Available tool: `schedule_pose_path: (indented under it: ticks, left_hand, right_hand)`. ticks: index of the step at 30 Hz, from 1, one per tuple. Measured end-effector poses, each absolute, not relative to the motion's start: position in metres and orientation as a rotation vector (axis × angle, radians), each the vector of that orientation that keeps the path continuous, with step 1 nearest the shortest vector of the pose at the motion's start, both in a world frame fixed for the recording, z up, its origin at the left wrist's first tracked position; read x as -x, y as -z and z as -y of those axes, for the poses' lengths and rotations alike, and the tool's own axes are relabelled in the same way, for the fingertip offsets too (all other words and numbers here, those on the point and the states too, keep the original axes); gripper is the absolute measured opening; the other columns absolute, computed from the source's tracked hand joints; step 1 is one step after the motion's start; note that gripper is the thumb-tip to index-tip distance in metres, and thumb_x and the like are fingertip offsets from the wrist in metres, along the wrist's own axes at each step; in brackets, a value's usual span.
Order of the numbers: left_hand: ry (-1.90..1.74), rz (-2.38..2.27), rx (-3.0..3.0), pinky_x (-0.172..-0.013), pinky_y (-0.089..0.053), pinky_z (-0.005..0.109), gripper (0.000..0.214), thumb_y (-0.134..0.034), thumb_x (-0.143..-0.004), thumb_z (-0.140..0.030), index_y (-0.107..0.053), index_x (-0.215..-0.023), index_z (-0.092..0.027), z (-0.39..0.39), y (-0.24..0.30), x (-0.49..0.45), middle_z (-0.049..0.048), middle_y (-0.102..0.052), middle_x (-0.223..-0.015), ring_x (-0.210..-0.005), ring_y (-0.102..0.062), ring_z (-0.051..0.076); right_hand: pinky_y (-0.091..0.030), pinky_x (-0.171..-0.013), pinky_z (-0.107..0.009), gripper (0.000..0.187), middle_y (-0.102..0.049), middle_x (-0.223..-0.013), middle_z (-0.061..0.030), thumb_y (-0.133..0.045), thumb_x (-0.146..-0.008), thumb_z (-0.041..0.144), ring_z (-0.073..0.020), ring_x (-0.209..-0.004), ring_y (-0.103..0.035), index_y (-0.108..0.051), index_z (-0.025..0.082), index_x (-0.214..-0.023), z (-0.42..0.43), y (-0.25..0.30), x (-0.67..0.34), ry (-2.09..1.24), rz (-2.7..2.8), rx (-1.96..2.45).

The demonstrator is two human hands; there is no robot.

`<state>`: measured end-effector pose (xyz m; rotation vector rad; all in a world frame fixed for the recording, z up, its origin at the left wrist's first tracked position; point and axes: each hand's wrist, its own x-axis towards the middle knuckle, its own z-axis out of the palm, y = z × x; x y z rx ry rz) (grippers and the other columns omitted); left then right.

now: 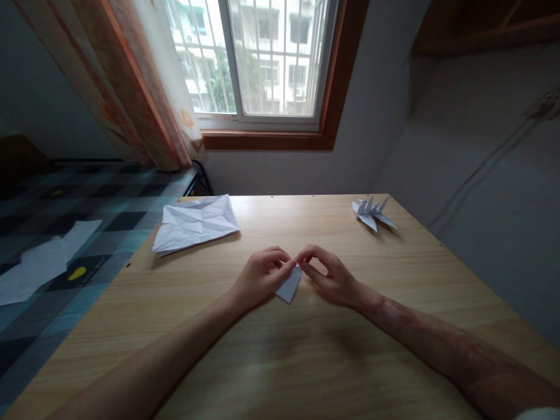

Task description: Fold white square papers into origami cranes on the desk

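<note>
A small piece of folded white paper (289, 286) is between my hands, near the middle of the wooden table (262, 361). My left hand (265, 274) grips its upper left side, with the thumb lying along the top edge. At the upper corner, the thumb and index finger of my right hand (328, 274) pinch the paper. The lower part of the paper hangs out below my fingers as a pointed flap. My fingertips cover its top, so the fold there is hidden.
Creased white sheets (196, 224) lie at the table's back left. Several folded paper figures (371, 211) sit together at the back right. Left of the table, more white papers (44, 265) rest on a checked bedspread (109, 204). A window (271, 64) is behind the table.
</note>
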<state>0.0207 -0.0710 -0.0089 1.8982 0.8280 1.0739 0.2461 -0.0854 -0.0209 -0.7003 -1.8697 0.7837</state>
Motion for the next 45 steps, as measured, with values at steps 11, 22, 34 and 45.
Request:
schedule_pose_path:
  ticks: [11, 22, 34, 45]
  left_hand:
    - [-1.069, -0.866, -1.807, -0.071, -0.057, 0.027, 0.030, -0.072, -0.104, -0.037, -0.080, -0.086, -0.014, 0.074, 0.007, -0.023, 0.0096, -0.074, -0.092, -0.086, -0.070, 0.020]
    - [-1.041, -0.818, -1.862, -0.075, -0.057, 0.027, 0.028, -0.070, -0.106, -0.035, -0.079, -0.089, -0.015, 0.077, 0.002, -0.023, 0.0098, -0.074, -0.096, -0.088, -0.070, 0.019]
    - [-1.047, -0.751, -1.959, -0.077, -0.060, 0.029, 0.017, -0.070, -0.104, -0.029, -0.081, -0.101, -0.016, 0.077, 0.006, -0.020, 0.0112, -0.075, -0.102, -0.091, -0.073, 0.020]
    - [-1.134, -0.836, -2.202, -0.076, -0.060, 0.030, 0.010, -0.073, -0.099, -0.021, -0.080, -0.105, -0.019, 0.076, 0.013, -0.023, 0.0079, -0.080, -0.100, -0.075, -0.072, 0.015]
  right_hand:
    - [-0.055, -0.086, -0.036, 0.007, -0.071, -0.101, -0.0038, -0.073, -0.106, 0.026, -0.0203, -0.092, -0.065, -0.071, 0.024, -0.112, 0.081, 0.023, -0.246, -0.800, 1.848, 0.678]
    - [-0.055, -0.089, -0.038, 0.008, -0.066, -0.103, -0.0045, -0.079, -0.104, 0.030, -0.0212, -0.095, -0.064, -0.073, 0.024, -0.106, 0.080, 0.019, -0.246, -0.779, 1.838, 0.661]
    - [-0.055, -0.089, -0.038, 0.012, -0.070, -0.102, -0.0052, -0.080, -0.103, 0.033, -0.0217, -0.095, -0.067, -0.074, 0.024, -0.100, 0.080, 0.018, -0.246, -0.767, 1.824, 0.678]
    - [-0.056, -0.089, -0.039, 0.016, -0.073, -0.100, -0.0058, -0.078, -0.104, 0.039, -0.0226, -0.094, -0.067, -0.074, 0.023, -0.103, 0.078, 0.021, -0.246, -0.820, 1.765, 0.718]
